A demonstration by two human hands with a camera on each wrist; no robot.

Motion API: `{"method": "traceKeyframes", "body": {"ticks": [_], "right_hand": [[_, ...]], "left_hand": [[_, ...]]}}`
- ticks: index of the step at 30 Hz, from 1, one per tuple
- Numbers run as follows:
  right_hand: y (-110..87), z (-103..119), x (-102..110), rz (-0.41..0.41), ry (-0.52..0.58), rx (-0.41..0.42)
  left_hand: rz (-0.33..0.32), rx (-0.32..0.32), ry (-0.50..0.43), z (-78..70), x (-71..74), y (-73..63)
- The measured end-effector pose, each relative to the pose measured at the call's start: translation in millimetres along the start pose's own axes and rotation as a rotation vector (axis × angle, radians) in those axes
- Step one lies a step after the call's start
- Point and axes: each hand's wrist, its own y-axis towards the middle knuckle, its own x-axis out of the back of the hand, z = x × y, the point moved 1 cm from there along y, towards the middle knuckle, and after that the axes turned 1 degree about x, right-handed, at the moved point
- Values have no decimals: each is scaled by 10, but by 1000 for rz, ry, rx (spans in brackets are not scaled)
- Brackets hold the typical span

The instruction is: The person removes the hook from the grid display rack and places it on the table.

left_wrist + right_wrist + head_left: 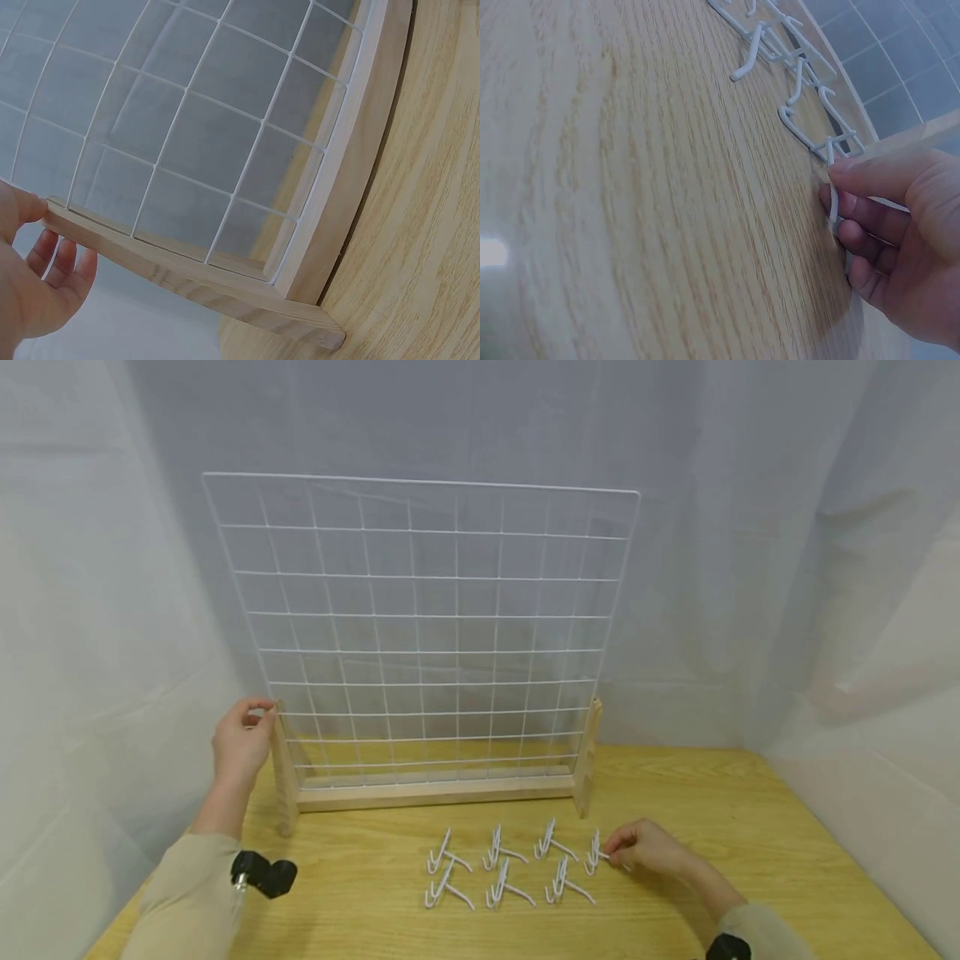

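A white wire grid panel [439, 617] stands upright in a wooden stand [435, 793] at the back of the table. At the top of the stand's left post [202, 281], my left hand [243, 739] grips the wood between thumb and fingers. My right hand [651, 847] pinches the straight prong of a white metal hook [593, 853], the rightmost of the back row. In the right wrist view, thumb and fingertips close round that prong [832, 196], partly hiding it. Several similar white hooks [501, 887] lie in two rows before the stand.
The wood-grain table [720, 810] extends right and in front of the stand. Pale curtains [750, 610] hang behind and at both sides. The stand's right post [588, 752] rises behind the right end of the hook rows.
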Motion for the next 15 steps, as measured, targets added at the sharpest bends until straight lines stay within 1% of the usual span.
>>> {"method": "traceKeyframes", "body": {"ticks": [5,8,10,15], "right_hand": [[-10,-7,2,9,9,-14],[-20,13,10,-5,0,0],[-12,23,28,-29,-31,9],[19,93,109,-108,-111,4]], "left_hand": [[7,-1,-2,8,-11,10],[5,-6,3,20,-18,19],[1,-18,16,29,-19,24],[-12,-82,68,55,-4,24]]}}
